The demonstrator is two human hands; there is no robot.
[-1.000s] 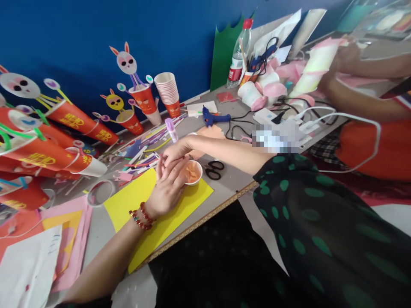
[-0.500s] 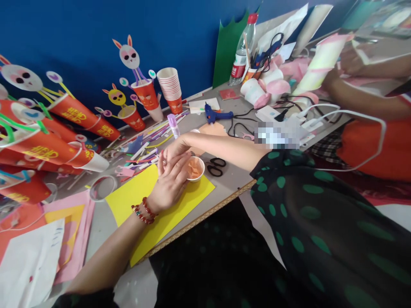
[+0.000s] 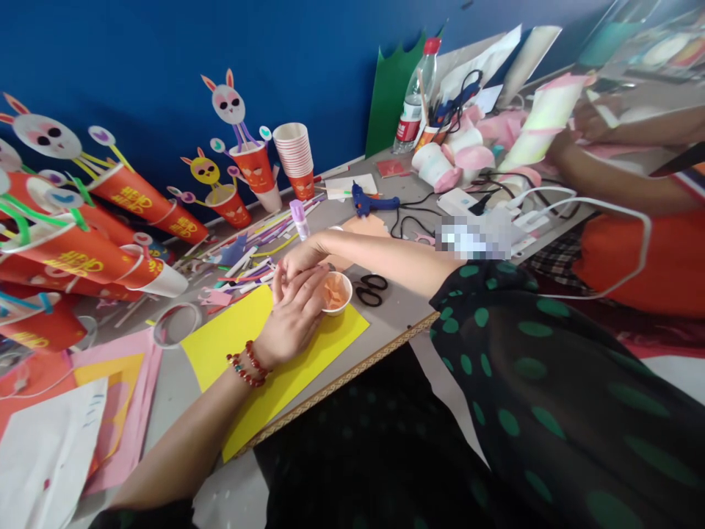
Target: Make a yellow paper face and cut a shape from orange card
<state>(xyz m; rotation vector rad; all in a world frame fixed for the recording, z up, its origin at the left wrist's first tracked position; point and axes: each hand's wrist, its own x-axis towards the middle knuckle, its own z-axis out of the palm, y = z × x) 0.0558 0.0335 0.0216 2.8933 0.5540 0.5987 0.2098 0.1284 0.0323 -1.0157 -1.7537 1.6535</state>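
A white-rimmed paper cup (image 3: 346, 290) lies tilted above the yellow sheet (image 3: 308, 353), its mouth towards me. Crumpled-looking orange paper (image 3: 333, 291) shows inside it. My left hand (image 3: 291, 312), with a beaded bracelet (image 3: 250, 364) at the wrist, lies over the cup's side with fingers wrapped on it. Across from it, my right hand (image 3: 302, 257) curls against the cup's far side, its fingertips partly hidden behind the left fingers. Black-handled scissors (image 3: 370, 288) rest just right of the cup. A purple-capped glue stick (image 3: 299, 219) stands behind my right hand.
Red cups with rabbit faces (image 3: 124, 195) crowd the left; stacked paper cups (image 3: 294, 158) stand by the wall. A blue glue gun (image 3: 371, 200), its cable and a bottle (image 3: 410, 103) are behind. Tape (image 3: 176, 325) lies left. Another person's arm (image 3: 617, 169) is at right.
The view has shifted slightly, so the background sits a little lower. Both hands keep nearly the same hold on the cup. The other person's hands have moved a little.
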